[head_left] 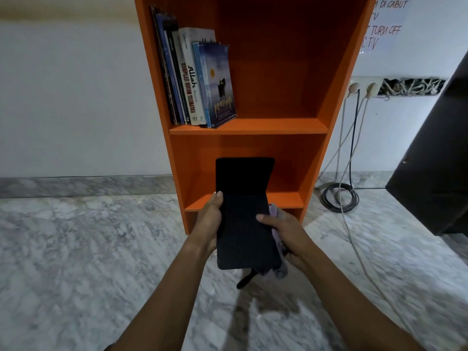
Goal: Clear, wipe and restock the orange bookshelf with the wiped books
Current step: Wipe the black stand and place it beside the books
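A: Where is the black book (247, 234) at this moment?

B: It is held in the air, in front of the lower shelf (286, 200) of the orange bookshelf (253, 126). It does not rest on anything. Its cover (244, 176) is open and stands up toward twelve o'clock. The other half lies flat toward six o'clock.

A: And how do the hands hold it?

B: The left hand (209, 221) is at nine o'clock of the book, with the thumb on the edge. Its fingers are hidden below, so I only suppose they curl under. The right hand (286, 231) is at three o'clock and pinches the other edge, thumb on top. A lilac cloth (279, 271) is bunched between this hand and the underside.

A: How will it handle, in your opinion?

B: I judge it light and rather thin. The surface looks matt, maybe fabric, so not slippery. However, the open cover can flop, and a dark strap (245, 281) hangs at six o'clock and may catch on a shelf edge. I would close it first, then take it by the long edges near the spine.

A: Where could it go?

B: The row of books (197, 79) stands on the upper shelf at eleven o'clock of the view, the last one leaning. There is free space beside it, toward one o'clock.
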### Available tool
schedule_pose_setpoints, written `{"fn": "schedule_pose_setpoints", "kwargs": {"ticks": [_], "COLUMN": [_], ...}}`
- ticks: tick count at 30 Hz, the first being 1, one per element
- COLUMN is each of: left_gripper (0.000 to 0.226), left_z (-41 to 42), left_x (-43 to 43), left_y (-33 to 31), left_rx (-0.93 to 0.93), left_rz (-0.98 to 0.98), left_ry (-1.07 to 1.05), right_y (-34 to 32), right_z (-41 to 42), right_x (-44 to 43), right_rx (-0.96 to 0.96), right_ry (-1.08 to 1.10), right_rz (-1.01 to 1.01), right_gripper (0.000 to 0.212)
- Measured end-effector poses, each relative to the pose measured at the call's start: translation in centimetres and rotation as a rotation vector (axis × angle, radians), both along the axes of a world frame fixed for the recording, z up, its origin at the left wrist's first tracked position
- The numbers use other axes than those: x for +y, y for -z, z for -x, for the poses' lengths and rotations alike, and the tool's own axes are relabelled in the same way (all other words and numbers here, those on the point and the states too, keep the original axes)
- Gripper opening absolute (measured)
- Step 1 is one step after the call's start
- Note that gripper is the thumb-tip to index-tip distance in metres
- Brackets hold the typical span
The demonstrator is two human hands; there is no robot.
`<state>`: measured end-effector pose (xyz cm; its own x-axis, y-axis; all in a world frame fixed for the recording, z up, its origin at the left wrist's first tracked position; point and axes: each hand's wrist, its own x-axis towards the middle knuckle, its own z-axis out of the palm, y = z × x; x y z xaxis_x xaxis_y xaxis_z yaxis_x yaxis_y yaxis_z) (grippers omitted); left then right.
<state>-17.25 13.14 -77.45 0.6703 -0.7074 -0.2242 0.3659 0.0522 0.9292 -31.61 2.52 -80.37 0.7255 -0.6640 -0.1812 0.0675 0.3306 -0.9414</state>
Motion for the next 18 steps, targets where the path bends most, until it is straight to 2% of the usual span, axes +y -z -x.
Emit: {"fn": "schedule_pose_setpoints", "kwargs": {"ticks": [2, 3, 5, 6, 7, 8, 10, 12, 13, 16, 18], "left_gripper": [0.042, 0.051, 0.080, 0.090, 0.092, 0.081, 0.043, 0.043, 0.047, 0.104, 0.114], "left_z": [-0.1, 0.2, 0.7, 1.1, 1.4, 1.8, 2.0, 1.7, 1.5, 0.6, 0.5], "left_x": [-0.5, -0.6, -0.7, -0.8, -0.8, -0.6, -0.3, -0.3, 0.0, 0.4, 0.8], "left_y": [1.0, 1.2, 1.7, 1.6, 1.5, 0.7, -0.4, -0.1, 0.0, 1.5, 1.8], "left_rx": [-0.182, -0.256, -0.266, -0.229, -0.187, -0.116, 0.090, 0.207, 0.254, 0.373, 0.446], "left_rz": [-0.089, -0.145, -0.152, -0.118, -0.068, -0.003, 0.170, 0.305, 0.349, 0.357, 0.366], "left_ry": [-0.018, -0.044, -0.035, 0.009, 0.056, 0.097, 0.135, 0.135, 0.146, 0.194, 0.249], "right_y": [-0.4, -0.6, -1.2, -1.4, -1.7, -1.9, -1.6, -0.8, -0.3, 0.9, 1.3], "right_z": [-0.8, -1.1, -1.6, -1.7, -1.8, -1.8, -2.2, -2.6, -2.7, -2.9, -2.9], "right_x": [0.2, 0.1, 0.4, 0.7, 1.3, 2.1, 3.9, 5.6, 6.2, 7.0, 7.2], "right_rx": [0.051, 0.069, 0.159, 0.200, 0.227, 0.228, 0.182, 0.141, 0.121, 0.005, -0.041], "right_ry": [0.125, 0.207, 0.351, 0.399, 0.433, 0.452, 0.396, 0.294, 0.263, 0.192, 0.147], "right_rz": [0.091, 0.167, 0.439, 0.591, 0.741, 0.872, 1.023, 1.092, 1.105, 1.129, 1.173], "right_gripper": [0.011, 0.014, 0.040, 0.042, 0.040, 0.032, 0.017, 0.032, 0.039, 0.049, 0.049]}}
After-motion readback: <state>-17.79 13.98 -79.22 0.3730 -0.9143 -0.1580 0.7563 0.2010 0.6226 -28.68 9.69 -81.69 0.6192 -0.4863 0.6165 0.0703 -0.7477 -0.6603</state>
